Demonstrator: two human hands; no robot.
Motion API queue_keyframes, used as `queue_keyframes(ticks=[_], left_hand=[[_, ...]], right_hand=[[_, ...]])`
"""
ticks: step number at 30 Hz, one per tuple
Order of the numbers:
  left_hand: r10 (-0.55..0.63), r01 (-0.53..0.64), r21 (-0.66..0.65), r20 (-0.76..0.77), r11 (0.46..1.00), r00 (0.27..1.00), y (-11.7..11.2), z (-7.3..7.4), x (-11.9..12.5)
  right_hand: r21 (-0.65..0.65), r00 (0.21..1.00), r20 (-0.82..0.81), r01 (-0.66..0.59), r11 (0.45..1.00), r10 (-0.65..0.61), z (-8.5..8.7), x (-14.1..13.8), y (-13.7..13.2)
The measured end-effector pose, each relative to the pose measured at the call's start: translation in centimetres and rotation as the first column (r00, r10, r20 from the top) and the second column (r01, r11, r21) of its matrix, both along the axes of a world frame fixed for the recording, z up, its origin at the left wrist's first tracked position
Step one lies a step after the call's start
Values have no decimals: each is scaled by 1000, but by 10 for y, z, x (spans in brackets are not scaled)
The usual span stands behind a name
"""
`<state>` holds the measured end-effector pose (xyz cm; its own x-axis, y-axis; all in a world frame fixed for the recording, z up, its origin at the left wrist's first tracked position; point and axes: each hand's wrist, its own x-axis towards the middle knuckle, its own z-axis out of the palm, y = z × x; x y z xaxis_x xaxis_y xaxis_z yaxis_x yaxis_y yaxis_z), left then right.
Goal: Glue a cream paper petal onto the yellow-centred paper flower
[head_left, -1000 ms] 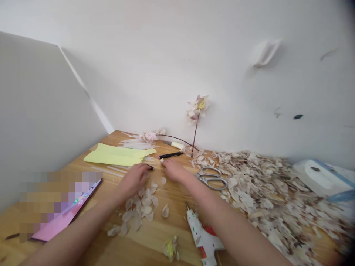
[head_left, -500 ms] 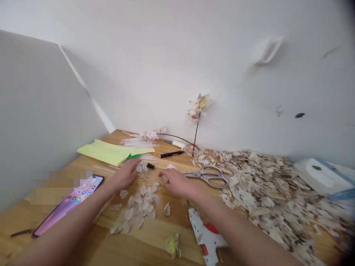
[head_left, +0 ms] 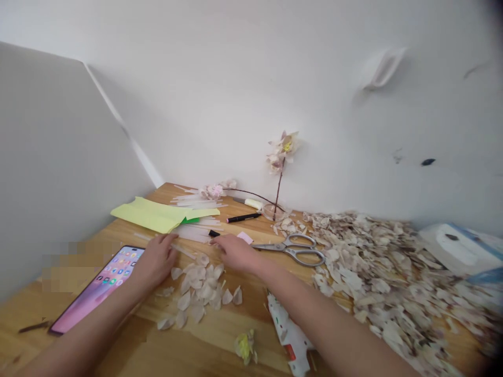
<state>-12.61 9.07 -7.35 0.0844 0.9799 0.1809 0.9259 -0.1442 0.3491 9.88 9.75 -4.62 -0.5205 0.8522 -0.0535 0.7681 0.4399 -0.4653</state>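
Note:
My left hand [head_left: 158, 255] is open above the wooden table, between the phone [head_left: 102, 285] and a small pile of pale dried petals [head_left: 202, 285]. A long whitish stick [head_left: 184, 252] lies by its fingertips. My right hand [head_left: 238, 253] is open too, its fingers pointing left beside the black cap [head_left: 214, 233], and nothing shows in its grip. Whether its fingertips touch the cap I cannot tell. A pink paper piece [head_left: 245, 237] and silver scissors [head_left: 293, 248] lie just past it. Nearer me sits a small yellow-centred flower [head_left: 245, 347].
A white glue gun [head_left: 288, 335] lies partly under my right forearm. Heaped dried petals [head_left: 385, 272] cover the right side. At the back are yellow-green paper [head_left: 149, 213], several translucent sticks [head_left: 194, 201], a black pen [head_left: 243, 218] and a stemmed flower [head_left: 283, 152] against the wall.
My left hand has moved left and towards me, to the phone's edge. My right hand has shifted slightly left. Petals that lay between the hands now lie nearer the pile.

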Motion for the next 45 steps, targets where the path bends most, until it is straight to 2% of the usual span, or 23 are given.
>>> queue_keyframes(ticks=[6,14,17,21,24,28,31,34,39,45], left_hand=[[4,-2,91,-18,996,1000,4,-14,3],[-50,49,77,8,996,999,19,-19,9],[-95,94,43,27,995,995,17,-18,14],[-183,182,10,63,983,981,-1,-12,16],[-178,177,12,92,984,980,-7,-6,14],[-125,119,52,122,991,985,11,-5,19],[-161,155,60,119,986,980,29,-7,31],[-179,176,39,112,984,977,35,-8,42],[-215,222,-39,130,974,968,15,0,40],[-335,376,-197,210,906,918,-28,22,24]], right_hand=[[9,997,31,65,998,-65,-9,-13,9],[-105,988,-60,-148,983,142,-1,5,-6],[-83,995,-50,-90,992,86,0,13,-5],[-49,1000,-26,-19,999,17,0,19,-4],[-50,1000,-17,-23,999,22,-1,19,-5],[-30,999,-5,-53,998,52,-2,12,-8],[-7,993,4,-117,993,117,-2,3,-15],[-28,980,12,-200,979,201,-1,-3,-24],[-136,962,-48,-271,953,267,7,5,-35],[-101,984,-144,-124,987,109,34,42,-61]])
